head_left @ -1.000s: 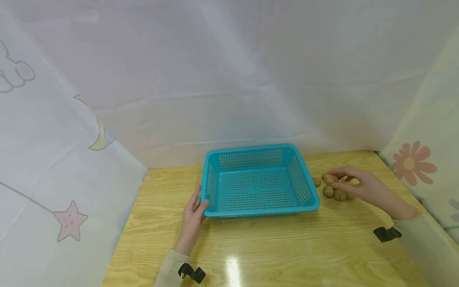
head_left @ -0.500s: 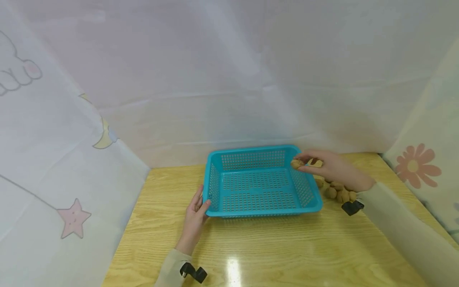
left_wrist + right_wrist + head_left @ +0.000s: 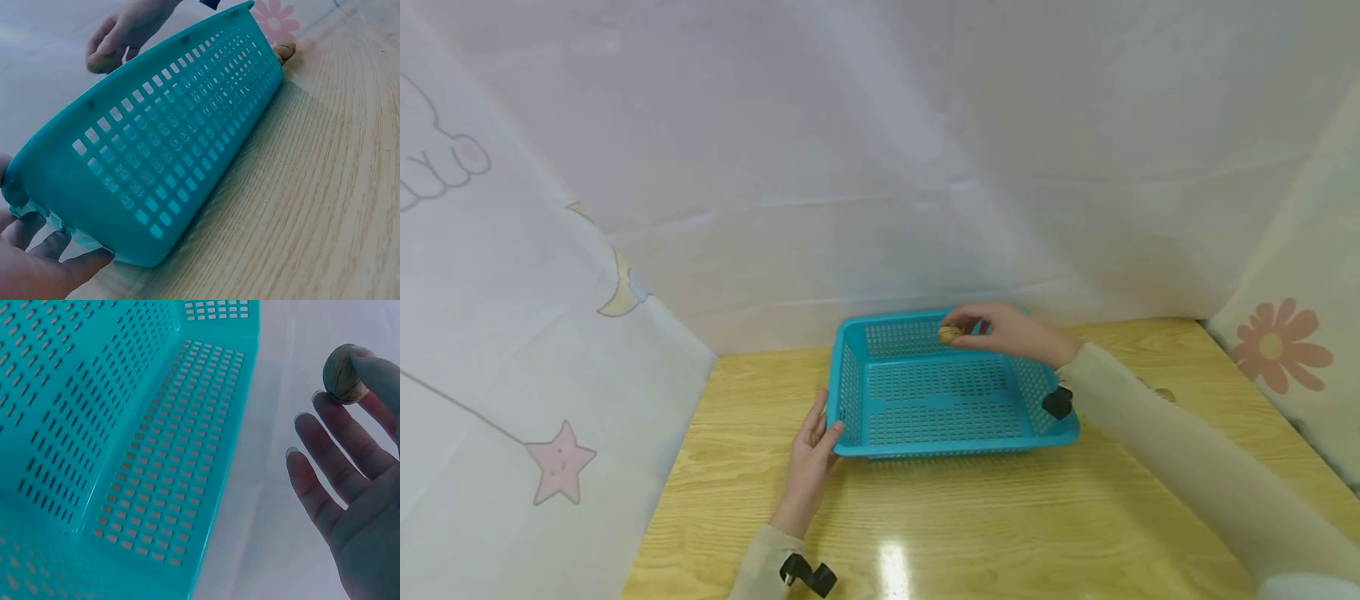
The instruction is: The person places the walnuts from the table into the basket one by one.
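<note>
A blue plastic basket (image 3: 951, 448) with perforated sides stands on the wooden table. My left hand (image 3: 811, 454) grips its left front corner, the thumb over the rim and the other fingers against the outer wall, as the left wrist view shows. Above the back part of the basket, my right hand (image 3: 1007, 333) pinches a walnut (image 3: 950, 335) between thumb and fingertips. The right wrist view has this walnut (image 3: 342, 374) close up, with the remaining fingers spread loosely. No walnuts show in the part of the basket I can see.
Further walnuts (image 3: 1163, 394) lie on the table right of the basket, mostly hidden behind my right sleeve (image 3: 1157, 425). A pale printed cloth (image 3: 850, 167) hangs along the back and both sides of the wooden table (image 3: 985, 525).
My right hand has picked a walnut from the pile, lifted it and carried it left over the basket. My left hand stays at the basket's corner.
</note>
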Tool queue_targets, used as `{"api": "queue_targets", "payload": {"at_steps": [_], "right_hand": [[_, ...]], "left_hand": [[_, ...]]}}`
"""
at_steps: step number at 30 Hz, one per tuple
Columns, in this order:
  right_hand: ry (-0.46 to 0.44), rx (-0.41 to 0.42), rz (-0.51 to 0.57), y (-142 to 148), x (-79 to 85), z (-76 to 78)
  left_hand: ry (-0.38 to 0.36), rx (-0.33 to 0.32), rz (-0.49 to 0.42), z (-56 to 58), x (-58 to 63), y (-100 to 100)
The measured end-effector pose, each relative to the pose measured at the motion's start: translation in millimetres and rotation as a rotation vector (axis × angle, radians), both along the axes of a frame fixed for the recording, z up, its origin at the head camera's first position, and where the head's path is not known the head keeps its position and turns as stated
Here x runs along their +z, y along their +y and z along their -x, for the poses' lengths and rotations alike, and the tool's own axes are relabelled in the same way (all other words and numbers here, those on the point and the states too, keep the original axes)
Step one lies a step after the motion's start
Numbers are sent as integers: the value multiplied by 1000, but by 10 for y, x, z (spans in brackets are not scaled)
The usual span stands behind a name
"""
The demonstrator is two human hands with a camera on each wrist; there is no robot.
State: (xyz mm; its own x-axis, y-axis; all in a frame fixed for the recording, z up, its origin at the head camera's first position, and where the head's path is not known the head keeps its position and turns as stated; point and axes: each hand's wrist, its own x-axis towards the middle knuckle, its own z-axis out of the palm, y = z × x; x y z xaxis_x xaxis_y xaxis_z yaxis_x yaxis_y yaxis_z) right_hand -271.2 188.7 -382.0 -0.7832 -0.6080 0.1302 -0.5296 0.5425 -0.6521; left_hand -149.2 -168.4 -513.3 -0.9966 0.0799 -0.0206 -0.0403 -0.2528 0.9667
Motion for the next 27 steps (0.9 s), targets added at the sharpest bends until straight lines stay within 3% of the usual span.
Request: {"api": "queue_targets", "payload": {"at_steps": [6,12,21,27], "right_hand": [[4,55,25,-313,-176,251],[-9,100,-1,-586,-422,405],[-83,153,-173,-853,-838,663],[-125,195,-283,-985,-990,707]], "left_hand": [[0,-14,7,-16,-10,6],[3,-24,10,-28,-29,8],[7,-17,24,6,-48,-8],[16,-18,19,13,-52,-4]]}}
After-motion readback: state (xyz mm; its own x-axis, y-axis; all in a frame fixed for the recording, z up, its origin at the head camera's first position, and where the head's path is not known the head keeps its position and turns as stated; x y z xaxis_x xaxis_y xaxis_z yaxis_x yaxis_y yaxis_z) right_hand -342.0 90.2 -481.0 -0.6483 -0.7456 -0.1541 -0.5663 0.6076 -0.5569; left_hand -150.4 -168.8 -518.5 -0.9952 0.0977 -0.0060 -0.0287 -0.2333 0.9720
